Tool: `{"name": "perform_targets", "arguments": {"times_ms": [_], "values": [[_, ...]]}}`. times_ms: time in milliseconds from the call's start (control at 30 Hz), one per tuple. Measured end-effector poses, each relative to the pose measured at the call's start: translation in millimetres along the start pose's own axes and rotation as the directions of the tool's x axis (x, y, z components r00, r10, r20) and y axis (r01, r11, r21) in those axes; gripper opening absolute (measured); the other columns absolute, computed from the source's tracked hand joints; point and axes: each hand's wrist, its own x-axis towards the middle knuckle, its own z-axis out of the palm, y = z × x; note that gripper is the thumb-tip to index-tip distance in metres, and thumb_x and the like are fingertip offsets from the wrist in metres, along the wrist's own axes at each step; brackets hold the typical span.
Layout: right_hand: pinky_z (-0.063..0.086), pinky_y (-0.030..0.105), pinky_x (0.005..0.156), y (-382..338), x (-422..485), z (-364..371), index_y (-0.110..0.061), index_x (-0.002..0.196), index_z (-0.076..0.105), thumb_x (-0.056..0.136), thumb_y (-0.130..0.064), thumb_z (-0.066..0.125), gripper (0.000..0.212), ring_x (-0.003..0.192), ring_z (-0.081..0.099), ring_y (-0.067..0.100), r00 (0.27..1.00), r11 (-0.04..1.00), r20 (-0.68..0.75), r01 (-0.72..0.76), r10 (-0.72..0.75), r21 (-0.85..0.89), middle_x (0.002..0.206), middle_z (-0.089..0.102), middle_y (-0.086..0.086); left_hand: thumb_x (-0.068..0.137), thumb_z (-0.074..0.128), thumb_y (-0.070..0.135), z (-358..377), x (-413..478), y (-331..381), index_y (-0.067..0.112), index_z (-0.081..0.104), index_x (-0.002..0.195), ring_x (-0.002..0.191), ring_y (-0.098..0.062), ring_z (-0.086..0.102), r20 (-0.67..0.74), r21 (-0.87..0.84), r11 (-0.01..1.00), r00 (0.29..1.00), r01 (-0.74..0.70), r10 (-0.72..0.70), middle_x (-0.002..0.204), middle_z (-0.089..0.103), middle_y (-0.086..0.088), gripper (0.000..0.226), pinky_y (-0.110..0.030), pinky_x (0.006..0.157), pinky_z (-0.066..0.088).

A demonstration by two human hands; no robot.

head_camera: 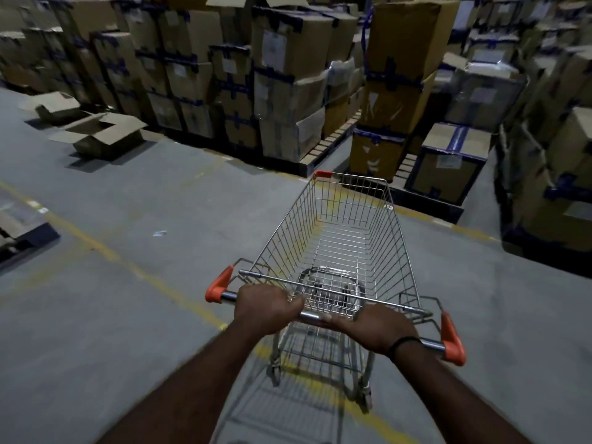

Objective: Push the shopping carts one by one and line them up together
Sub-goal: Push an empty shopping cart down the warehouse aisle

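A silver wire shopping cart [336, 225] with orange corner caps stands on the grey floor in front of me, its basket empty. My left hand [267, 307] grips the chrome handle bar [309, 315] near its left end. My right hand [382, 326], with a black band at the wrist, grips the same bar further right. The cart's nose points toward stacked boxes ahead. No other cart is in view.
Tall stacks of taped cardboard boxes on pallets [288, 91] fill the back and right [544, 139]. Two open, flattened boxes [102, 133] lie on the floor at the left. A yellow floor line [105, 251] runs diagonally under the cart. A dark pallet edge [28, 241] sits at the far left.
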Motion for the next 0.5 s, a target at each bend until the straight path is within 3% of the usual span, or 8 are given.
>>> {"name": "perform_targets", "arguments": {"times_ms": [100, 267, 500], "values": [[0.053, 0.035, 0.076, -8, 41, -16, -0.018, 0.057, 0.054, 0.046, -0.109, 0.003, 0.104, 0.074, 0.06, 0.022, 1.0, 1.0, 0.005, -0.01, 0.01, 0.016, 0.067, 0.056, -0.002, 0.093, 0.019, 0.074, -1, 46, -22, 0.014, 0.066, 0.073, 0.068, -0.023, 0.055, 0.009, -0.003, 1.0, 1.0, 0.01, -0.01, 0.066, 0.057, -0.003, 0.079, -0.032, 0.067, 0.034], [0.051, 0.035, 0.072, -13, 104, -35, -0.02, 0.052, 0.044, 0.053, -0.107, 0.007, 0.095, 0.069, 0.056, 0.023, 1.0, 1.0, -0.02, -0.004, 0.004, -0.003, 0.06, 0.048, -0.002, 0.091, 0.019, 0.073, -2, 111, -46, 0.015, 0.066, 0.072, 0.066, -0.022, 0.051, 0.025, 0.003, 1.0, 0.999, 0.023, -0.023, 0.061, 0.049, 0.0, 0.076, -0.033, 0.068, 0.032], [0.055, 0.036, 0.074, -20, 179, -54, -0.018, 0.053, 0.049, 0.06, -0.105, 0.009, 0.096, 0.071, 0.063, 0.023, 0.997, 0.998, -0.052, -0.05, 0.049, -0.025, 0.062, 0.055, -0.001, 0.091, 0.019, 0.074, 3, 192, -79, 0.014, 0.068, 0.073, 0.066, -0.023, 0.053, -0.011, 0.008, 1.0, 1.0, -0.008, 0.008, 0.061, 0.051, 0.0, 0.08, -0.033, 0.067, 0.034]]}}
